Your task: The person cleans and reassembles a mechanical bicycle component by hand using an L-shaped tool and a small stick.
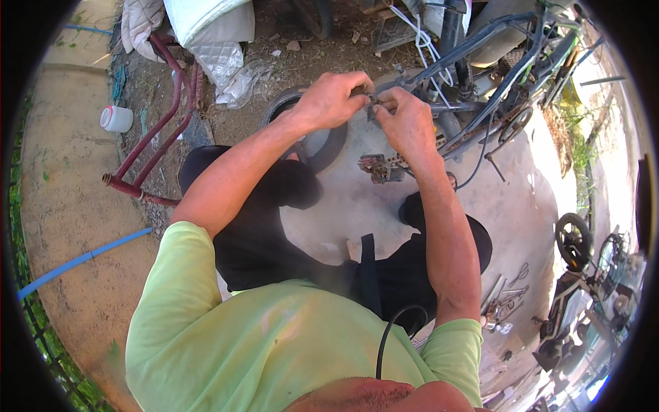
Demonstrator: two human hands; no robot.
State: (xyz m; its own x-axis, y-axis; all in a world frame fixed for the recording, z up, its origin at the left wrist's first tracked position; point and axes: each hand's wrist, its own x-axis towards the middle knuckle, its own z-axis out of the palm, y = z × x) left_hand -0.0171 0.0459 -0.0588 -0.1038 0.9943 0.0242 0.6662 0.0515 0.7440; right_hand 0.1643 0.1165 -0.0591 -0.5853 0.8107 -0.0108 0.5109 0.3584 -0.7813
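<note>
My left hand [333, 99] and my right hand [405, 123] meet at a small dark metal part [373, 99], both with fingers pinched on it; its exact shape is too small to make out. Just right of it are the dark bicycle frame [482, 41] with cables and looped white cables [425, 51]. Below my hands, a metal part with a short chain-like piece [377, 168] hangs near the frame. A black tyre [322, 154] lies on the concrete behind my left wrist, partly hidden by my arm.
A red tubular frame [147, 151] leans at my left beside a white container [117, 119] and blue pipe [86, 257]. Silver quilted sheeting [213, 31] is behind. At right are hand tools [508, 305], a wheel [574, 240] and other bicycle parts [573, 319].
</note>
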